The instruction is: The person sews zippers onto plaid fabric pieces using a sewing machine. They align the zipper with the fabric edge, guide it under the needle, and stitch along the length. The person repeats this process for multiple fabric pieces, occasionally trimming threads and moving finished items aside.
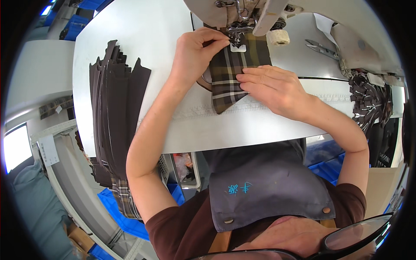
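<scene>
A piece of brown plaid fabric lies on the sewing machine bed, its far part beneath the presser foot. On it, right at the foot, sits a small white label. My left hand is closed in a pinch at the fabric's left edge, fingertips close beside the foot; what they grip is too small to make out. My right hand lies flat over the fabric's right side, fingers stretched out and pressing on it.
Dark fabric strips are stacked at the table's left and hang over its edge above a blue bin. Thread snips lie right of the machine head. A bunch of dark pieces hangs at the far right. A ruler strip crosses the table.
</scene>
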### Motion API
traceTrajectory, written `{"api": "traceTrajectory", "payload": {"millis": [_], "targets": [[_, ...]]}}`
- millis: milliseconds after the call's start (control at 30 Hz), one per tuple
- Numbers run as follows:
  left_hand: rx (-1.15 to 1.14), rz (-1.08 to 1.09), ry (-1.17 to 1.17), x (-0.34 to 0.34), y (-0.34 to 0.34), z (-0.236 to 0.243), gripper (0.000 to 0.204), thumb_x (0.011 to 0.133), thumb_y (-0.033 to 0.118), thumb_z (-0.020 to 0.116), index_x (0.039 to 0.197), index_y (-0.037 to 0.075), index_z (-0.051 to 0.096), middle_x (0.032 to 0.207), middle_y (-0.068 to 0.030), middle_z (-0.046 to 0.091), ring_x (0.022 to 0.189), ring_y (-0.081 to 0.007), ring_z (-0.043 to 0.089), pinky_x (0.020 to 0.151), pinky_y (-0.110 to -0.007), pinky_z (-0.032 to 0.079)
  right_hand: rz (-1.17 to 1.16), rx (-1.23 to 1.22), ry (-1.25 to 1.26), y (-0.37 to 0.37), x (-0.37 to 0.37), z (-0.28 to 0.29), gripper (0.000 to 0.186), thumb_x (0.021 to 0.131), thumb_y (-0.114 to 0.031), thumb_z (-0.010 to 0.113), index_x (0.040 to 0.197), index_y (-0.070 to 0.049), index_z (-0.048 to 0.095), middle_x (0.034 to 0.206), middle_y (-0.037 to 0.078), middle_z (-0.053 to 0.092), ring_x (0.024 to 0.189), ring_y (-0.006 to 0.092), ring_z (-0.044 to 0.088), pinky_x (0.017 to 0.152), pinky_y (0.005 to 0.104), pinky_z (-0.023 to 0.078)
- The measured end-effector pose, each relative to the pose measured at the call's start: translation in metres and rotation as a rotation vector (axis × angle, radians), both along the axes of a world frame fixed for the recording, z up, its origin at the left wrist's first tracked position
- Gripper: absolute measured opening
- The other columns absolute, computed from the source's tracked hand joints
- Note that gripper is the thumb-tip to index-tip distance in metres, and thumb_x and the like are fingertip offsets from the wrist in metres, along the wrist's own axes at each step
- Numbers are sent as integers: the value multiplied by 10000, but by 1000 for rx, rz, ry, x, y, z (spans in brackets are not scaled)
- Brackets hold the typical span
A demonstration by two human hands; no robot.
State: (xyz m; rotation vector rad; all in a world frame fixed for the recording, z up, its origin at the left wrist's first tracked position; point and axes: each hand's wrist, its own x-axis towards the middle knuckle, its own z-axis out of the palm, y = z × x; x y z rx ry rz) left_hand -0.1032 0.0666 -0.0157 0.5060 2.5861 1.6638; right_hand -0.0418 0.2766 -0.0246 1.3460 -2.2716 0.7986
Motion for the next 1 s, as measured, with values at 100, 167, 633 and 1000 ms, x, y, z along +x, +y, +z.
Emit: {"api": "traceTrajectory", "payload": {"millis": [100, 167, 633, 1000], "targets": [[-23, 4, -39, -2, -1, 3, 138, 817, 89, 692, 906, -15, 713, 825, -48, 691, 730, -69, 584, 653, -213, 464, 20, 48, 9, 1, 0, -1, 205, 707, -62, 623, 905, -9, 637, 1005, 117, 674, 936, 270, 648, 771, 357, 540], [-37, -14, -66, -4, -1, 6, 136, 818, 88, 691, 905, -14, 713, 807, -43, 690, 732, -71, 588, 658, -210, 467, 31, 78, 26, -1, 0, -3, 202, 713, -72, 611, 901, -1, 630, 1014, 125, 668, 939, 275, 645, 774, 361, 535], [-176, -46, 281, 3, 3, -4, 90, 754, 48, 670, 836, 22, 698, 840, -46, 656, 736, -200, 628, 657, -283, 509, 54, 173, 68, -2, 1, -3, 216, 724, -103, 598, 912, 2, 612, 1093, 132, 635, 1006, 261, 609, 787, 348, 514], [-385, -119, 764, 5, -3, -19, 199, 713, 15, 669, 899, 77, 704, 907, -23, 660, 780, -204, 634, 671, -296, 526, -163, 66, -7, 3, -33, -4, 268, 748, -57, 606, 1013, -53, 638, 1012, 70, 624, 896, 252, 585, 756, 339, 493]]}}
